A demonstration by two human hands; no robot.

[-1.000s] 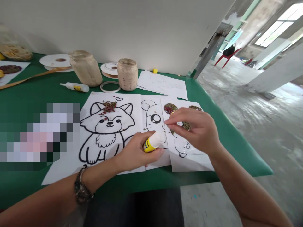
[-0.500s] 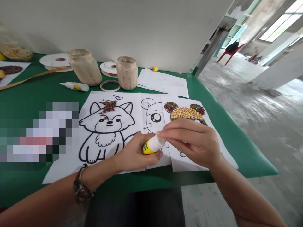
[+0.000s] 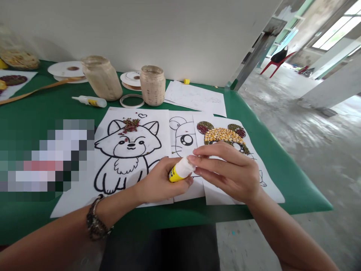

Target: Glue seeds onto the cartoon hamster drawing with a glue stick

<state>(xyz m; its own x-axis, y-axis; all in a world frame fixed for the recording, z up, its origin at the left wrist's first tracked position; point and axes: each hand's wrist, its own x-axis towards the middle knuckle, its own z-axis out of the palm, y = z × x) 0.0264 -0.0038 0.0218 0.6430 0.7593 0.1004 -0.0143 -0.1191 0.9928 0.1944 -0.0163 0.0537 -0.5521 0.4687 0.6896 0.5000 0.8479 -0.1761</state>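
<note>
My left hand [image 3: 162, 180] wraps round a white glue bottle [image 3: 180, 170] with a yellow label, held tilted above the drawings. The fingertips of my right hand [image 3: 228, 171] pinch at the bottle's upper end; what lies between them is too small to make out. Beneath my hands lie paper sheets. A fox drawing [image 3: 128, 150] at the left has red and green beans [image 3: 130, 125] heaped on its forehead. In the middle is a partly covered drawing with a large eye [image 3: 186, 140]. At the right, my right hand hides much of an animal drawing filled with corn kernels [image 3: 222, 134] and beans.
Behind the sheets stand two cloudy jars [image 3: 103, 79], [image 3: 153, 86], ribbon spools [image 3: 67, 70] and a tape roll [image 3: 132, 101]. Another glue bottle [image 3: 91, 101] with a nozzle lies at the left. A yellow cap [image 3: 186, 81] sits by more paper [image 3: 196, 97]. Green table's edge [image 3: 313, 201] is right.
My right fingers have loosened and spread a little at the bottle's upper end. More of the corn-covered drawing shows. My left hand still grips the bottle in nearly the same place.
</note>
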